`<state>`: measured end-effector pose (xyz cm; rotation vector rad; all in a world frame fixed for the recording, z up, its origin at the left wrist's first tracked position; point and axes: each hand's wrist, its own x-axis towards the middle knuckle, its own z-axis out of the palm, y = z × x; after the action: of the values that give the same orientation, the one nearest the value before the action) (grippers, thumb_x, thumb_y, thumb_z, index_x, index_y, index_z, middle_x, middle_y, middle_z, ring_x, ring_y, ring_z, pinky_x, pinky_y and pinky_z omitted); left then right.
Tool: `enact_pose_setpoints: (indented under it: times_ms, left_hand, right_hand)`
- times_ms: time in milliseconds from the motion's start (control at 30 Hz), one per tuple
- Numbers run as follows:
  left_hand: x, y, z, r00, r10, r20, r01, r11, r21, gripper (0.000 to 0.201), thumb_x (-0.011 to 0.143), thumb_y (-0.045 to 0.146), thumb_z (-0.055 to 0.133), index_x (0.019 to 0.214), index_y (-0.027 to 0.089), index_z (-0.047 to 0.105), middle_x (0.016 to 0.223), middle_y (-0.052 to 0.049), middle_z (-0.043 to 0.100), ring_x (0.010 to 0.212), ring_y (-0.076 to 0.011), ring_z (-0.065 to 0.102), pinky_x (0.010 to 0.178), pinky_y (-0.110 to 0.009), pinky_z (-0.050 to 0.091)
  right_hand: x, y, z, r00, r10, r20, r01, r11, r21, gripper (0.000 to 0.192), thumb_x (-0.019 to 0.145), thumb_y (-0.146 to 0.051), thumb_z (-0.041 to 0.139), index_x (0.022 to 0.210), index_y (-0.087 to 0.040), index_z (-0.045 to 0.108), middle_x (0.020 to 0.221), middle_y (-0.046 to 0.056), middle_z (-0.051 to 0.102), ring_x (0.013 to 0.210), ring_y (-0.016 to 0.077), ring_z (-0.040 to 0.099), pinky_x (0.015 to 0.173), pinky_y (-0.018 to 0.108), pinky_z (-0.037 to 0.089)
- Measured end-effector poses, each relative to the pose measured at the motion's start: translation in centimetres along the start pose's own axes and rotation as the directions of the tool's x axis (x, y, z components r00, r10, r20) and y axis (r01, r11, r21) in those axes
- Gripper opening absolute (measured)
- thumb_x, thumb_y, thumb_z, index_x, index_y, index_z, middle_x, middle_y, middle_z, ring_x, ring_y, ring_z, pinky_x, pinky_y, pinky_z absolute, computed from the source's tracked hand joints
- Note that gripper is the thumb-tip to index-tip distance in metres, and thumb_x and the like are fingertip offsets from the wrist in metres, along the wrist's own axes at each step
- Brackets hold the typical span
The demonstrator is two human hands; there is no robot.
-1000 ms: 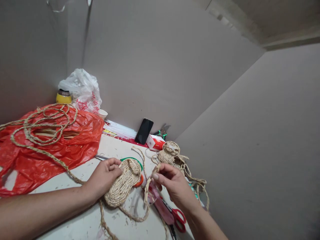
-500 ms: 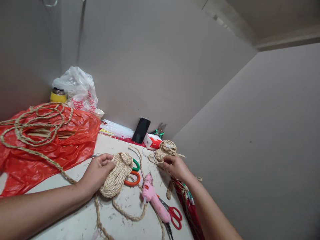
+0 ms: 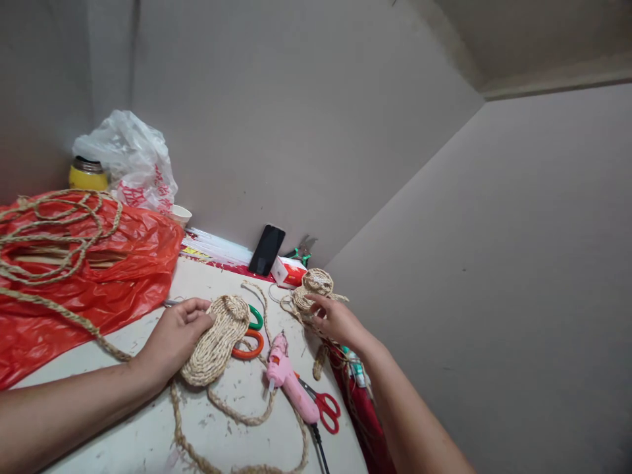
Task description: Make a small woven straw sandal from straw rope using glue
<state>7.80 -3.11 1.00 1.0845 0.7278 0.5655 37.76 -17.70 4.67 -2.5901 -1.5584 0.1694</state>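
Observation:
My left hand rests on a flat sole woven of braided straw rope, which lies on the white table. A loose braid tail trails from the sole toward the table's front. My right hand has reached to the table's right edge and touches a second woven straw piece with loose strands; whether it grips it I cannot tell. A pink glue gun lies between my hands, its cord running toward the front.
Red-handled scissors lie by the glue gun; green and orange handles stick out from under the sole. A red plastic bag with coiled braid fills the left. A phone, pliers, a white bag, a yellow jar and a cup stand along the wall.
My right hand let go of the braid end near the sole and moved away to the second woven piece at the right edge. The glue gun came into sight. The view swung right.

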Motion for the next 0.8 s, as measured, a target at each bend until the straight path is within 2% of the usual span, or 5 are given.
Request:
enact_pose_setpoints:
  times_ms: [167,333,567,733,800]
  left_hand:
    - [-0.1,0.1,0.1,1.000,-0.013,-0.015,0.013,1.000,-0.008,0.041,0.058,0.037,0.071,0.089,0.016,0.054,0.061,0.001,0.065,0.053,-0.0134,0.058,0.049,-0.021,0.040]
    - [0.2,0.0,0.1,1.000,-0.005,0.004,0.005,1.000,-0.005,0.041,0.059,0.038,0.071,0.088,0.016,0.055,0.063,0.000,0.066,0.056,-0.0152,0.061,0.051,-0.022,0.042]
    - [0.1,0.0,0.0,1.000,-0.010,-0.001,0.009,1.000,-0.010,0.039,0.058,0.036,0.071,0.088,0.016,0.055,0.060,0.002,0.065,0.053,-0.0139,0.060,0.050,-0.021,0.041]
    - [0.1,-0.1,0.0,1.000,-0.005,0.001,0.005,1.000,-0.004,0.039,0.059,0.036,0.070,0.089,0.016,0.055,0.063,0.001,0.066,0.054,-0.0138,0.060,0.051,-0.021,0.041]
    - [0.2,-0.2,0.0,1.000,0.002,0.010,-0.002,1.000,0.008,0.038,0.060,0.036,0.070,0.088,0.016,0.055,0.064,0.000,0.066,0.056,-0.0142,0.061,0.051,-0.022,0.041]
  right_hand:
    - [-2.4,-0.1,-0.3,0.990,-0.011,0.143,0.015,1.000,-0.024,0.020,0.071,-0.014,0.053,0.081,-0.021,0.069,0.072,0.001,0.068,0.063,0.0151,0.057,0.057,0.023,0.037]
    - [-5.6,0.2,0.6,0.969,0.005,0.247,0.007,0.999,-0.051,0.034,0.061,-0.005,0.052,0.082,-0.025,0.070,0.072,-0.001,0.068,0.063,0.0145,0.057,0.056,0.022,0.033]
    - [-6.9,0.3,1.7,0.992,0.037,0.123,-0.038,0.999,0.005,0.034,0.064,-0.004,0.050,0.086,-0.025,0.067,0.083,0.002,0.067,0.072,0.0166,0.056,0.062,0.025,0.032]
    - [-6.5,1.0,0.8,0.999,0.037,0.010,-0.038,0.955,0.294,0.010,0.066,-0.019,0.062,0.075,-0.022,0.063,0.074,0.000,0.062,0.068,0.0171,0.054,0.064,0.027,0.038]
    - [-6.3,1.5,0.3,0.997,0.075,-0.035,-0.051,0.892,0.449,0.013,0.069,-0.030,0.065,0.078,-0.021,0.061,0.070,0.000,0.060,0.064,0.0164,0.054,0.060,0.027,0.042]
